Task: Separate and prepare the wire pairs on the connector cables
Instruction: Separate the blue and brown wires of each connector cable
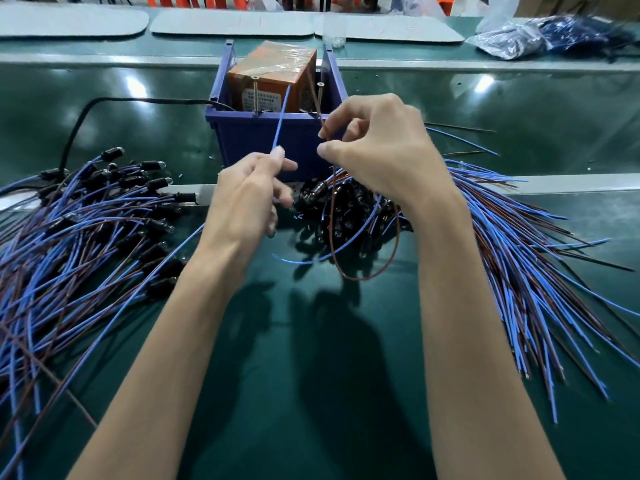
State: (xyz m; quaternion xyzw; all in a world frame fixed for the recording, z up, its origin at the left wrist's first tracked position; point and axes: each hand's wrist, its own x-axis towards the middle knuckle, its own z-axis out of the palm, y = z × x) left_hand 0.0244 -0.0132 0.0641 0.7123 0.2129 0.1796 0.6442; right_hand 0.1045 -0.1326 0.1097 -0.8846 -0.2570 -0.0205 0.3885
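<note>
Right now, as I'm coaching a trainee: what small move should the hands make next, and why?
Probably ease both tips toward the orange box: the left hand pinches the blue wire, the right hand the brown wire, already spread apart and pointing at it.

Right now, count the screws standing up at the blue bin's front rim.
2. One screw stands left of the blue wire held by the left hand; the other stands by the brown wire held by the right hand. The hands may hide more.

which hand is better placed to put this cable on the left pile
Left, likely: the left hand, pinching the blue wire, sits nearer the left pile; the right hand holds the brown wire farther away.
</note>
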